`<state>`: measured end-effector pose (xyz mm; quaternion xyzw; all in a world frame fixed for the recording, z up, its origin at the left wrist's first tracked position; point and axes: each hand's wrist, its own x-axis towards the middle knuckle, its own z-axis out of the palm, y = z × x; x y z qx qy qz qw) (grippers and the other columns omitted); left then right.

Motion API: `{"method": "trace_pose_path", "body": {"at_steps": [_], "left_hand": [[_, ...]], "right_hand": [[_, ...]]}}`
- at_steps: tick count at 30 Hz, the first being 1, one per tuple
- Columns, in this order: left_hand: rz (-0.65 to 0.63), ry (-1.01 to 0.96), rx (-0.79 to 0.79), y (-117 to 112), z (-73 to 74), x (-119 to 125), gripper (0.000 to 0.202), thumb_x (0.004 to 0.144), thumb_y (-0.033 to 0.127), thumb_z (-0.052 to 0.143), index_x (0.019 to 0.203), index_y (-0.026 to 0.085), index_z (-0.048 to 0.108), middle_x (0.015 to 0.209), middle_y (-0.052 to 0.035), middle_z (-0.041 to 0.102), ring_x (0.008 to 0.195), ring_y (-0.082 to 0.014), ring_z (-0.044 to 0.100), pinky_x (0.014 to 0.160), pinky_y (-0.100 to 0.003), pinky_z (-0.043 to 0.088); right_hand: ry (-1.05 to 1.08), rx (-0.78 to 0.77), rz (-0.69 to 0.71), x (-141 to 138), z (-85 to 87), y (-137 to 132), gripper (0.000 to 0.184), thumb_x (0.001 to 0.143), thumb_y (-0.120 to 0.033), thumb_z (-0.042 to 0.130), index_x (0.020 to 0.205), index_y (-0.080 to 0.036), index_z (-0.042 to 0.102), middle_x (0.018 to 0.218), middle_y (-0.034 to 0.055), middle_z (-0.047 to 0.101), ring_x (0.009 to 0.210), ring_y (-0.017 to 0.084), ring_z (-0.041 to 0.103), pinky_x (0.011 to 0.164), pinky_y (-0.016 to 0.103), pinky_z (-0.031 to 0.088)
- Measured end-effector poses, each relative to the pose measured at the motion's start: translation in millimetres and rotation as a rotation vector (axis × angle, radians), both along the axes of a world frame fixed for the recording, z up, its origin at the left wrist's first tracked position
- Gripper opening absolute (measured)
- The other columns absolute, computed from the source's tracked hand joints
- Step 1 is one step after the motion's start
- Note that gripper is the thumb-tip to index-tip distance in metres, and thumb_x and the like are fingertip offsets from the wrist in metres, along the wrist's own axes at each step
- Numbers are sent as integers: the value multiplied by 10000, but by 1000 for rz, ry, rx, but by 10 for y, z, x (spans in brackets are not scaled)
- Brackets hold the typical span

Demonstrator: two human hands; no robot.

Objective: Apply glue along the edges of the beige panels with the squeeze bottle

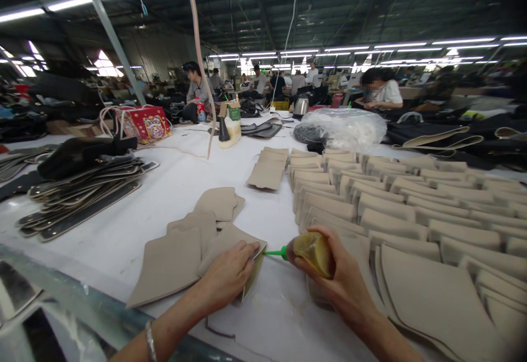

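Observation:
My right hand [329, 266] is wrapped round a squeeze bottle [313, 252] of yellowish liquid, tipped on its side. Its thin green nozzle [274, 252] points left and reaches the edge of a beige leather-like piece [224, 241]. On that piece lies my left hand [230, 274], its fingers bent together over the right edge; the thumb is mostly hidden. Below the fingers, a yellowish, wet-looking strip [254, 277] shows along the edge. Several more beige pieces [168, 263] overlap to the left of my left hand.
Rows of folded beige pieces [395, 208] cover the right of the white table [164, 197]. A stack of dark trimmed panels [86, 192] lies at left. Farther back are a red patterned bag [146, 123], a glue container [230, 131], a plastic bag [346, 126], a kettle [301, 107] and people working.

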<state>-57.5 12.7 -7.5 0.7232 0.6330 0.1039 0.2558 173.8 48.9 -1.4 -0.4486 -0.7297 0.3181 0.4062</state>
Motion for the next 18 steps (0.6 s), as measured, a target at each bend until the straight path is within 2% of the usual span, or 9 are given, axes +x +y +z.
{"method": "trace_pose_path", "body": {"at_steps": [2,4,10,14,18], "left_hand": [[12,5,-16,-2,17,9,430,929,297,271,1311,264,467,1206,-42,579,1085,-202,558,970,-322,401],[14,1,-18,-1,23,11,433,927,297,277,1314,256,466,1215,-44,578,1093,-203,553,980,-325,396],[12,-31,26,3,-14,-4,429,913,278,305,1306,248,475,1212,-40,580,1080,-193,560,977,-312,399],[26,-29,41,-2,-1,2,436,889,248,328,1288,211,499,1182,-54,593,1058,-203,570,949,-318,417],[37,-15,41,-6,12,17,447,867,223,353,1289,213,499,1181,-52,595,1043,-203,577,934,-318,422]], "right_hand": [[78,-132,6,-13,9,-28,463,777,-478,673,1109,-238,457,818,-2,606,692,205,574,646,323,454],[150,-191,-8,-14,-4,-28,466,770,-492,668,1095,-232,458,803,-7,603,707,211,575,657,325,451],[175,-172,-97,10,-83,34,495,749,-494,677,1105,-218,472,913,18,603,822,235,567,757,351,428],[167,-234,-32,-2,-83,-68,465,761,-491,665,1090,-229,466,859,-4,597,761,215,567,712,326,432],[216,-346,40,-47,-70,-272,449,762,-500,652,1073,-229,474,854,1,614,786,230,584,727,327,437]]}}
